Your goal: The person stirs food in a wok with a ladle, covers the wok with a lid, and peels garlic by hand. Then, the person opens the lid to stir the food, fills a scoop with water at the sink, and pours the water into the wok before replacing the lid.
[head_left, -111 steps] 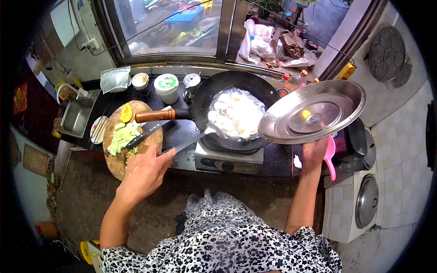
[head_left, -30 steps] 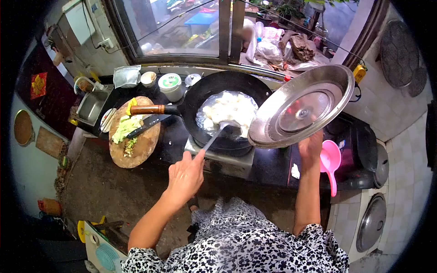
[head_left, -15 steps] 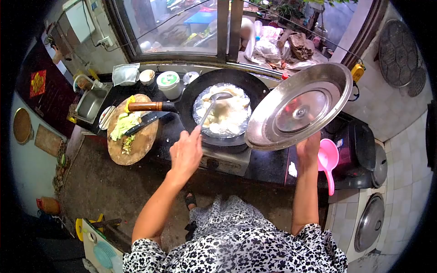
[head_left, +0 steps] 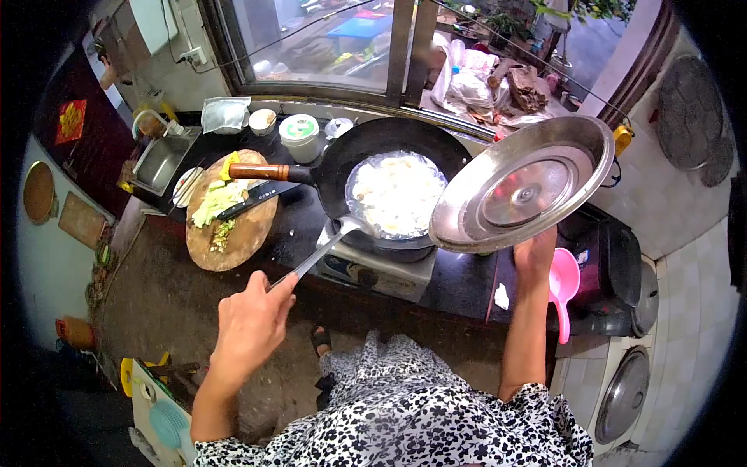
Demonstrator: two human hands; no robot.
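My left hand (head_left: 253, 320) is closed round the handle of a metal spatula (head_left: 317, 254). The spatula's blade rests at the near-left edge of the food inside a black wok (head_left: 336, 183). Pale pieces (head_left: 395, 193) lie in bubbling liquid there. My right hand (head_left: 535, 251) holds a large metal lid (head_left: 523, 187), tilted, to the right of the wok; its fingers are mostly hidden behind the lid. The wok sits on a silver stove (head_left: 373, 272), its wooden handle (head_left: 261, 171) pointing left over a round cutting board (head_left: 247, 243). Chopped greens (head_left: 210, 202) and a black-handled knife (head_left: 247, 201) lie on the board.
A sink (head_left: 165, 159) is at the far left. A white tub (head_left: 299, 137), a small bowl (head_left: 262, 121) and a foil packet (head_left: 226, 115) line the counter's back. A pink ladle (head_left: 564, 276) lies at right beside a black appliance (head_left: 615, 272). Another lid (head_left: 622, 395) stands lower right.
My left hand has moved left and down, drawing the spatula from the middle of the food to the wok's near-left side. The lid remains in my right hand. The view has shifted slightly.
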